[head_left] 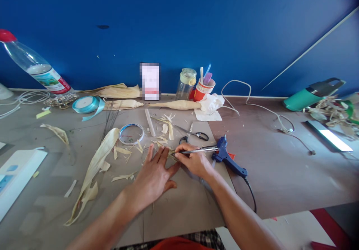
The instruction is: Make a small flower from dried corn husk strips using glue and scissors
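Note:
My left hand [157, 173] lies palm down on the grey work surface, fingers spread, its fingertips close to the scattered dry corn husk scraps [122, 151]. A pen [203, 150] slants through my right hand [193, 162], tip pointing left beside the left fingers. A small strip of husk [174, 156] shows between the two hands; the left fingers partly cover what lies there. Just beyond are black-handled scissors [202, 136], a translucent glue stick [150, 122] and a tape roll [120, 137]. A blue glue gun [231, 162] is right of my right hand.
A long husk [97, 160] lies on the left. Along the blue wall stand a tilted-looking bottle [42, 68], a teal ribbon roll [84, 104], a blurred bright screen [150, 81], a jar [186, 83] and stacked paper cups [204, 91]. A white cable [266, 109] and green flask [303, 96] are right.

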### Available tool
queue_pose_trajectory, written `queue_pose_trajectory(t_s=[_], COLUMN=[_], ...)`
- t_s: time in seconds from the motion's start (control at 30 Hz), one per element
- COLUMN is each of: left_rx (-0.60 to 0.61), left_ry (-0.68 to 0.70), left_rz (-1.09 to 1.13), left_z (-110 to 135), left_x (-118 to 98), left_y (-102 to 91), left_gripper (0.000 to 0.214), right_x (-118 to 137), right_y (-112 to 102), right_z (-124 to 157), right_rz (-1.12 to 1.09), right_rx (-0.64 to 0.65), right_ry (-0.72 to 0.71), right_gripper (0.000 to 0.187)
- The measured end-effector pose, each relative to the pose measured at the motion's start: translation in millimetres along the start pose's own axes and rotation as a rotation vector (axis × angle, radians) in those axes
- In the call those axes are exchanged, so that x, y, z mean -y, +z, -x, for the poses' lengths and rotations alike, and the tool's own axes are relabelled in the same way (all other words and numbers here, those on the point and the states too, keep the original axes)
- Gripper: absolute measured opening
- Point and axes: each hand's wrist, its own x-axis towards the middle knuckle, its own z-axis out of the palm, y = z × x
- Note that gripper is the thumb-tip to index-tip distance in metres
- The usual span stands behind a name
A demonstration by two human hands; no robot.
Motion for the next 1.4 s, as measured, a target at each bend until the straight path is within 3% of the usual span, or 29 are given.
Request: queue_pose_trajectory(t_s=[1.4], left_rx=[0.011], left_ry=[-0.010], left_rz=[0.015], left_z=[-1], left_x=[0], left_y=[-1.3], left_gripper=[0.054], right_x=[-4], right_y=[-11], right_z=[7], right_rz=[0.040], right_rx=[0.002], right_ry=[0.012], right_gripper=[0.011])
